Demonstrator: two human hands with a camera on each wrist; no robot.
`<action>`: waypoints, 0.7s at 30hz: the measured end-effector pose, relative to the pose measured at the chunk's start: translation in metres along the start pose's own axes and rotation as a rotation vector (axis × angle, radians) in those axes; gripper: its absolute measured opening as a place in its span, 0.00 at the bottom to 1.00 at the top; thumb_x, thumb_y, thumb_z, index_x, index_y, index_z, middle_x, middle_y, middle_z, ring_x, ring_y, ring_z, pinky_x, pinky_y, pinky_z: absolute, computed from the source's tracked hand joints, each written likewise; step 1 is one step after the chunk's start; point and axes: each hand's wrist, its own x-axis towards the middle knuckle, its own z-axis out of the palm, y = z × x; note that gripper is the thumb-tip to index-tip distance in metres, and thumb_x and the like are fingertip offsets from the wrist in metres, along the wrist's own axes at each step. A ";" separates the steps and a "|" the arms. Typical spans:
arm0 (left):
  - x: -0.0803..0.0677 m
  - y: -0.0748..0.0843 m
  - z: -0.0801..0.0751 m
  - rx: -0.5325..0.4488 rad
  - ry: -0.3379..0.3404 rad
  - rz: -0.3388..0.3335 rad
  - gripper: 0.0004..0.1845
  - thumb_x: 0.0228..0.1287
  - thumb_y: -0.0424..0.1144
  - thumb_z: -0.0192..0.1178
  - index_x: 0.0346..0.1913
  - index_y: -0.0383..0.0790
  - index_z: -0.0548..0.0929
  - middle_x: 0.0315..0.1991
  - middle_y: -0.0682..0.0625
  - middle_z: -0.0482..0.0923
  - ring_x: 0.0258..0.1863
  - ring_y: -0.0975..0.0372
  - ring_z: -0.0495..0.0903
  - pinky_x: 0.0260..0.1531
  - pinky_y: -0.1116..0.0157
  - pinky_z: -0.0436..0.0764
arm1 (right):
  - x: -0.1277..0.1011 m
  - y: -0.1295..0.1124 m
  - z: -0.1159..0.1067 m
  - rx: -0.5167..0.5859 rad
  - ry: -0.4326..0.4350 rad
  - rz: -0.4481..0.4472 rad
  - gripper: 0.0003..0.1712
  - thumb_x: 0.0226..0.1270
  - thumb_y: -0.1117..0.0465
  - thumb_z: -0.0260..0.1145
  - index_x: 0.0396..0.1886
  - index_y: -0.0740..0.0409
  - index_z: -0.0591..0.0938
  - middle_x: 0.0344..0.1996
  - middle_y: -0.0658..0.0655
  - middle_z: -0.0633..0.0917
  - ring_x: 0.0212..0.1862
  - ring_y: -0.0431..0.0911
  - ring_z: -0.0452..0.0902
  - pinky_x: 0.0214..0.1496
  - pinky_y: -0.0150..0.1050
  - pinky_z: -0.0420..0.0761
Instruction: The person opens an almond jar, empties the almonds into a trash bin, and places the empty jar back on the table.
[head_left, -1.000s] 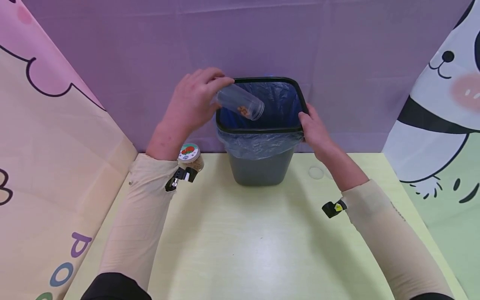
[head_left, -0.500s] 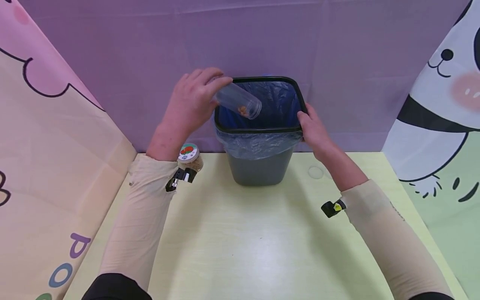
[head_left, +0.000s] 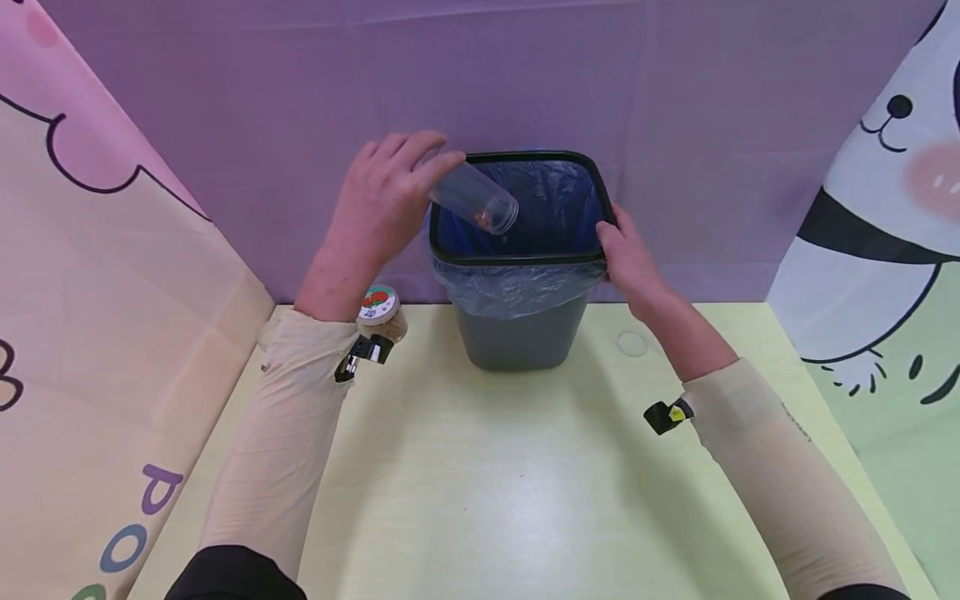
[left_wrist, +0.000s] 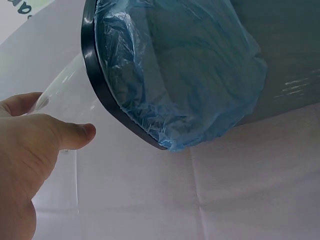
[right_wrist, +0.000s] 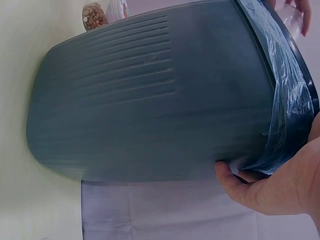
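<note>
A smooth pale-yellow worktop (head_left: 495,500) is lying nearest, with a small clear round lid (head_left: 632,343) resting flat on its right part. Behind the left wrist a small labelled jar of tan pellets (head_left: 381,312) is standing. Further back, a dark grey ribbed plastic bin (head_left: 517,333) is sitting, its crinkly blue bag liner (head_left: 525,287) folding over the black rim. The right hand (head_left: 628,262) is gripping that rim's right edge. The left hand (head_left: 386,204), fingers curling, is holding a clear plastic cylindrical jar (head_left: 480,198) tilted mouth-down over the bin's opening, a few brown bits showing near its mouth.
</note>
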 end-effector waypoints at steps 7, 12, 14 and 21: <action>-0.003 -0.002 -0.002 0.016 -0.029 -0.011 0.21 0.66 0.26 0.56 0.60 0.44 0.80 0.60 0.43 0.75 0.55 0.48 0.74 0.36 0.54 0.73 | 0.000 0.000 0.000 0.002 -0.009 -0.004 0.34 0.78 0.47 0.38 0.79 0.46 0.45 0.71 0.59 0.58 0.63 0.54 0.60 0.50 0.45 0.70; -0.001 0.000 -0.005 0.035 0.026 -0.001 0.20 0.67 0.26 0.54 0.58 0.44 0.82 0.58 0.43 0.77 0.54 0.48 0.75 0.34 0.53 0.74 | 0.000 -0.001 -0.001 0.003 -0.005 -0.015 0.34 0.77 0.46 0.39 0.78 0.45 0.47 0.71 0.59 0.58 0.62 0.53 0.61 0.49 0.45 0.70; 0.002 0.002 -0.005 0.047 0.048 0.006 0.20 0.68 0.25 0.51 0.57 0.44 0.82 0.57 0.43 0.77 0.53 0.48 0.75 0.34 0.53 0.74 | 0.001 -0.001 -0.002 0.000 -0.007 -0.017 0.34 0.77 0.45 0.39 0.78 0.45 0.46 0.71 0.59 0.57 0.63 0.54 0.60 0.50 0.46 0.70; 0.005 0.007 -0.002 0.034 -0.065 0.027 0.20 0.68 0.24 0.50 0.57 0.43 0.82 0.57 0.42 0.76 0.54 0.48 0.74 0.36 0.53 0.73 | -0.002 0.005 -0.006 -0.015 -0.008 0.020 0.34 0.78 0.46 0.38 0.79 0.45 0.44 0.73 0.58 0.55 0.67 0.55 0.57 0.58 0.51 0.68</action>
